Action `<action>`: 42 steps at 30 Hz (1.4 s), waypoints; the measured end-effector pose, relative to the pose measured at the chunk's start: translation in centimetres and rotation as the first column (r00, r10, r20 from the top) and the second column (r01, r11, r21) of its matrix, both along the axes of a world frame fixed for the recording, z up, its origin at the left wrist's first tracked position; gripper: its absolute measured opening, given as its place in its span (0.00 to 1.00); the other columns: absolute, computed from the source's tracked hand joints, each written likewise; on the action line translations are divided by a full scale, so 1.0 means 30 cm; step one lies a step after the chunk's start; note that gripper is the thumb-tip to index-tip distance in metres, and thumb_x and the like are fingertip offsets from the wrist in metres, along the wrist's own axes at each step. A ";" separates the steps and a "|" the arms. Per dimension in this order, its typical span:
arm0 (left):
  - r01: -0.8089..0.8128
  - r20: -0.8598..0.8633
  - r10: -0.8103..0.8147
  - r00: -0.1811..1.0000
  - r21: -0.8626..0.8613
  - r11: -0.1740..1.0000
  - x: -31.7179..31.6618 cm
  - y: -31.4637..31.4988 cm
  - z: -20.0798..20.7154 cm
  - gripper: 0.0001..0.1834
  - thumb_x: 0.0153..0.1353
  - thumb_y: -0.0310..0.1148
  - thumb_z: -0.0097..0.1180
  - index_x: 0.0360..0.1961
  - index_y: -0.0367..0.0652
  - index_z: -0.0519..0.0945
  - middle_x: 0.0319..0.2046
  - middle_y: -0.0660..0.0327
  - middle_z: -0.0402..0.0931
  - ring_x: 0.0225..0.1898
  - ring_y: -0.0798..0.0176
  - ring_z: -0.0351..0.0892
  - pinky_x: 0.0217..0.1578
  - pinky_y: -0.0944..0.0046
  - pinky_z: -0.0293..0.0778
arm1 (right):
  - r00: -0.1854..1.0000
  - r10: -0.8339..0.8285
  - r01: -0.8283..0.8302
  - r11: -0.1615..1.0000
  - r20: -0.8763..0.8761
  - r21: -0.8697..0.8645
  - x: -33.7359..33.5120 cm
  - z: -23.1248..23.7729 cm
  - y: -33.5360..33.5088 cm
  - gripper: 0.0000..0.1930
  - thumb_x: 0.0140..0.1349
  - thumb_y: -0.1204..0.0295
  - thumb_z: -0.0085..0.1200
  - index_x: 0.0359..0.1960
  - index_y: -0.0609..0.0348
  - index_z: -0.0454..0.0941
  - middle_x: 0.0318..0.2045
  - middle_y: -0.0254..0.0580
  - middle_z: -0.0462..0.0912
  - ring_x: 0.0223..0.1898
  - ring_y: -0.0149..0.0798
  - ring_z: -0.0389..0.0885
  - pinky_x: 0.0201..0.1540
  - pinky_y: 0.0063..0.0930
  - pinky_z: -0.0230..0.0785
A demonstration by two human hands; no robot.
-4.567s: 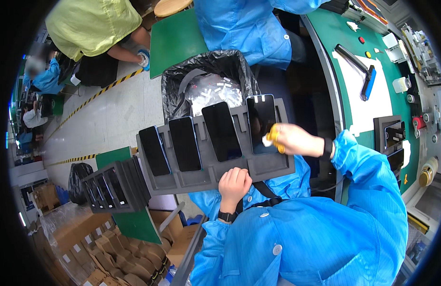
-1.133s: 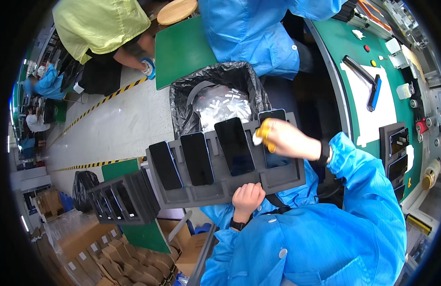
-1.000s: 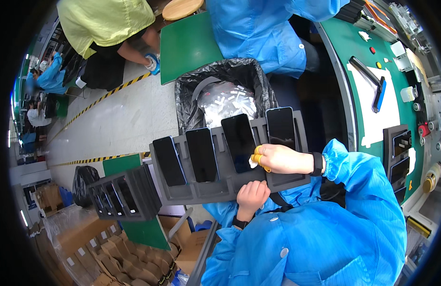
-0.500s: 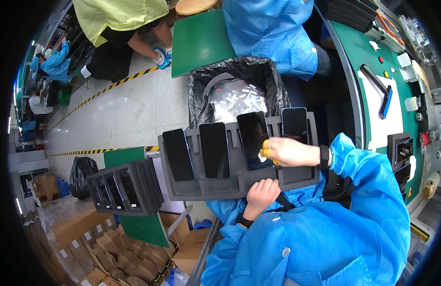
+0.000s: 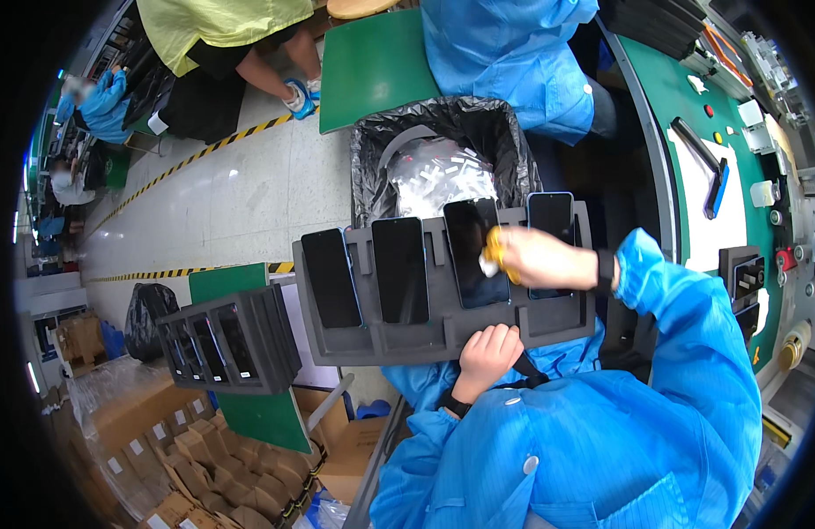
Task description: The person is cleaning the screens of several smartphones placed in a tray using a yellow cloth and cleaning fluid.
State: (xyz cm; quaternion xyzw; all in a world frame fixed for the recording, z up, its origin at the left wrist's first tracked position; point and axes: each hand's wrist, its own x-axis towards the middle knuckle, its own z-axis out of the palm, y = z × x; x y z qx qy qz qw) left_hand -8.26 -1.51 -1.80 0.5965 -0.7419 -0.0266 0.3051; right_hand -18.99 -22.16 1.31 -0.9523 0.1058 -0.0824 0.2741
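Note:
A black foam tray with several slots lies in front of me, holding a row of smartphones with dark screens. My right hand, with yellow finger cots on its fingertips, pinches a small white wipe against the screen of the third smartphone from the left. Partly behind that hand is the rightmost smartphone. To the left sit two more, the leftmost smartphone and its neighbouring smartphone. My left hand grips the tray's near edge, its fingertips curled over the rim.
Beyond the tray stands a bin lined with a black bag, holding small white scraps. Stacked trays with phones are at the left, above cardboard boxes. A green workbench with tools runs along the right. Co-workers stand at the far side.
My right hand has shifted slightly up over the third smartphone with the wipe, uncovering more of the rightmost phone. My left hand keeps its hold on the tray edge.

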 end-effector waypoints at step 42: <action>-0.014 -0.046 0.010 0.999 -0.087 0.996 0.002 -0.005 -0.007 0.05 0.49 0.30 0.60 0.27 0.46 0.77 0.23 0.64 0.68 0.24 0.65 0.72 0.25 0.65 0.66 | 0.964 -0.185 0.218 0.961 0.192 -0.168 0.245 0.003 -0.136 0.10 0.48 0.78 0.55 0.34 0.66 0.75 0.32 0.54 0.75 0.35 0.56 0.76 0.38 0.43 0.72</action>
